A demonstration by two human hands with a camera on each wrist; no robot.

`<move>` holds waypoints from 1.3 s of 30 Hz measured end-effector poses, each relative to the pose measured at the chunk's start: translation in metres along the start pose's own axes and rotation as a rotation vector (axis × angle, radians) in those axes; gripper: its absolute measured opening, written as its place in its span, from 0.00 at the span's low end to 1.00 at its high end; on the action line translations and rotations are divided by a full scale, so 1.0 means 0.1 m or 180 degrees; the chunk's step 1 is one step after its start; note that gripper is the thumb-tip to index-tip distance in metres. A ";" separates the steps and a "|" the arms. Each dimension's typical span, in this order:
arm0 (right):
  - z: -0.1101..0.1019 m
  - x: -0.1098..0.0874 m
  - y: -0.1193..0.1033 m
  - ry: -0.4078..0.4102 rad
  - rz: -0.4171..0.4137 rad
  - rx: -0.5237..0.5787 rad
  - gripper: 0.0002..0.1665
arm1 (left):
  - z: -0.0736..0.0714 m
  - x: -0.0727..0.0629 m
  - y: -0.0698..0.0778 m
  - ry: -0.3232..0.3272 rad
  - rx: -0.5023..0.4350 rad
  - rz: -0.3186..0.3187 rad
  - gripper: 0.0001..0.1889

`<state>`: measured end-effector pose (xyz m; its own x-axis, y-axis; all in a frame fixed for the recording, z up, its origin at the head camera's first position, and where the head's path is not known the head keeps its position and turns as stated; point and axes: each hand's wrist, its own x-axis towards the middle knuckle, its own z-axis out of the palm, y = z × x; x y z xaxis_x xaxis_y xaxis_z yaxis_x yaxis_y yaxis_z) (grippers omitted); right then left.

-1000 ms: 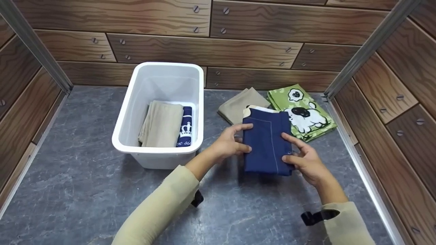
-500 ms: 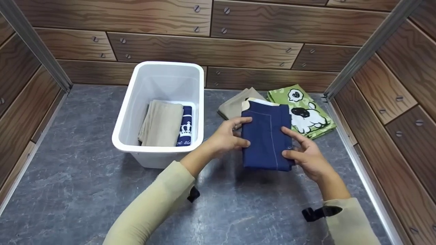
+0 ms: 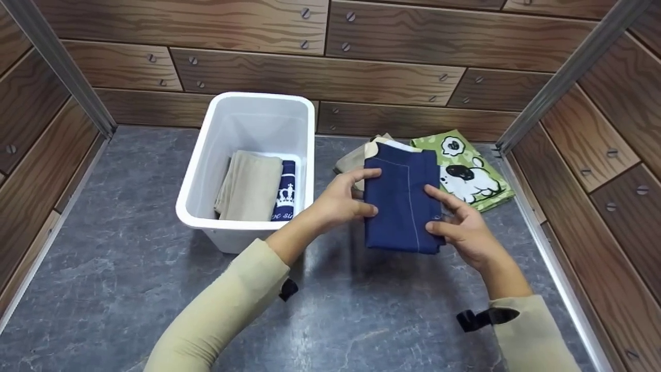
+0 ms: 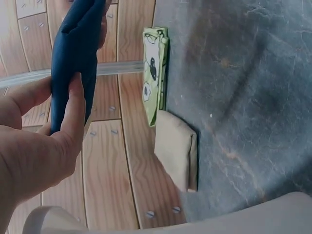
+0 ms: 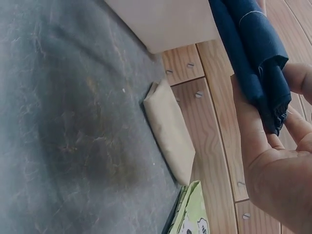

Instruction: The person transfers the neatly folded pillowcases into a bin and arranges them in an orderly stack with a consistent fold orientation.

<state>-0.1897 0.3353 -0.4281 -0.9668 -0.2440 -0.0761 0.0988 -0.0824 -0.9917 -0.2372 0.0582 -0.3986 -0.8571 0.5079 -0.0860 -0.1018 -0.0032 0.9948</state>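
Note:
Both hands hold a folded navy cloth (image 3: pixel 395 201) with a pale stitched line and a cream-and-white strip at its far edge. It is raised off the floor, as both wrist views show. My left hand (image 3: pixel 347 199) pinches its left side between thumb and fingers. On the opposite side my right hand (image 3: pixel 462 227) grips it the same way, fingers partly hidden underneath. Behind it lies a folded beige cloth (image 4: pixel 175 148), mostly covered in the head view. Beside that is a folded green cloth (image 3: pixel 467 173) with a cartoon sheep print.
A white plastic bin (image 3: pixel 193 206) stands left of the hands. Inside are folded beige cloth (image 3: pixel 250 188) and a navy cloth with a white crown (image 3: pixel 285 194). Wood-patterned walls (image 3: pixel 258 67) enclose the grey marbled floor (image 3: pixel 129 289) at the back and sides.
Both hands have lifted the navy cloth slightly and shifted it away from the body, so it covers more of the beige cloth. The grip stays the same, and the view has shifted a little.

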 end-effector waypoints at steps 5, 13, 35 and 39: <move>0.05 0.05 -0.05 -0.0028 -0.0042 0.0022 0.47 | -0.05 -0.01 0.05 0.0034 -0.0042 -0.0021 0.43; 0.14 0.11 -0.12 -0.0071 -0.0103 -0.0001 0.47 | -0.14 -0.08 0.16 0.0006 -0.0131 0.0056 0.42; 0.43 0.27 -0.29 -0.0218 -0.0024 -0.0020 0.47 | -0.43 -0.32 0.29 0.0115 -0.0106 0.0305 0.40; 0.49 0.30 -0.30 -0.0246 -0.0011 -0.0002 0.47 | -0.49 -0.37 0.29 0.0145 -0.0143 0.0294 0.40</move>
<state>-0.2099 0.2832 -0.3960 -0.9460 -0.3176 -0.0644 0.0953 -0.0828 -0.9920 -0.2334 -0.0026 -0.3695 -0.8858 0.4640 0.0024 -0.0431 -0.0874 0.9952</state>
